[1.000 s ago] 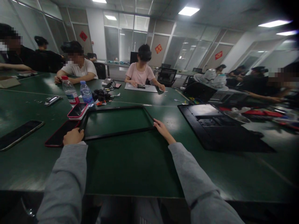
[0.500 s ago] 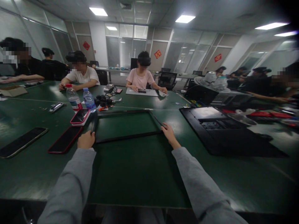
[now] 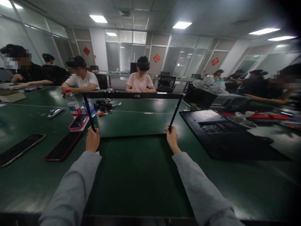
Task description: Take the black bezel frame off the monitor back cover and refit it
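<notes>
A thin black rectangular frame [image 3: 124, 95] with an LG logo on its far bar is held tilted up over the green table [image 3: 141, 179]. My left hand [image 3: 93, 139] is closed round its left side, near the lower corner. Closed on the opposite side is my right hand [image 3: 172, 138], with the thumb against the bar. The frame's near bar lies low, close to the table surface, and its far bar is raised. Through its opening the table and several small things behind show.
Left are two dark phones [image 3: 22, 149] [image 3: 63, 146], a pink-edged device [image 3: 79, 121] and two bottles [image 3: 73, 105] [image 3: 88, 106]. Black cables [image 3: 103, 105] lie behind. A large black panel [image 3: 218, 135] lies right. People sit around the table.
The far side of the black frame has been lifted and now faces me with its logo showing. My left hand has shifted slightly right and up, still holding the frame.
</notes>
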`<state>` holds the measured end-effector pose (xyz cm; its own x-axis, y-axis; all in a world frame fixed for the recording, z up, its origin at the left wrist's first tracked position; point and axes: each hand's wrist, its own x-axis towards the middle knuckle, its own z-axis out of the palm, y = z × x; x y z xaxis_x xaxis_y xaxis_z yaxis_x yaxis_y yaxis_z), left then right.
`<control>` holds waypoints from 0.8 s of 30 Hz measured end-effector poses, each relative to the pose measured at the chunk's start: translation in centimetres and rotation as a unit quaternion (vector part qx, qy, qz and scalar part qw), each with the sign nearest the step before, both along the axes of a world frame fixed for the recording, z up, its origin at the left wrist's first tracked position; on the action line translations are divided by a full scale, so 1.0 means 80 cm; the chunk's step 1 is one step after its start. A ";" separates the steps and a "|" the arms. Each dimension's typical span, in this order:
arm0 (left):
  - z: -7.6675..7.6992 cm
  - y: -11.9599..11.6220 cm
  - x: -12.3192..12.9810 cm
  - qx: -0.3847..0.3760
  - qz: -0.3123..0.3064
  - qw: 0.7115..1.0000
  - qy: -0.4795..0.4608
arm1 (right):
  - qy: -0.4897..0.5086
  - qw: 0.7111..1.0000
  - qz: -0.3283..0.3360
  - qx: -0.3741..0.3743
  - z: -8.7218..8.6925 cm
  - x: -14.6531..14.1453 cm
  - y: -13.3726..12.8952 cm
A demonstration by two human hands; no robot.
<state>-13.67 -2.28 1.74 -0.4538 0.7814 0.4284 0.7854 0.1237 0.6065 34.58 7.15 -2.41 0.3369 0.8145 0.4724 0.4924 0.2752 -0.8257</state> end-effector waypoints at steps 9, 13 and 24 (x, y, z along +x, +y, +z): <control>-0.011 0.014 -0.018 0.030 -0.033 0.997 -0.069 | -0.009 0.999 0.012 -0.045 -0.005 -0.001 0.004; -0.017 0.033 -0.043 0.043 0.000 0.992 -0.118 | 0.016 0.998 -0.017 -0.054 -0.010 0.000 0.009; -0.042 0.079 -0.096 0.044 0.097 0.977 -0.184 | -0.002 0.993 -0.080 -0.086 -0.021 0.011 0.019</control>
<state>-21.39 4.04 -1.63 -0.7263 0.6325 0.2690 0.4783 0.1840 0.8587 35.48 8.67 -4.13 0.4676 0.8191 0.3325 0.5213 0.0482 -0.8520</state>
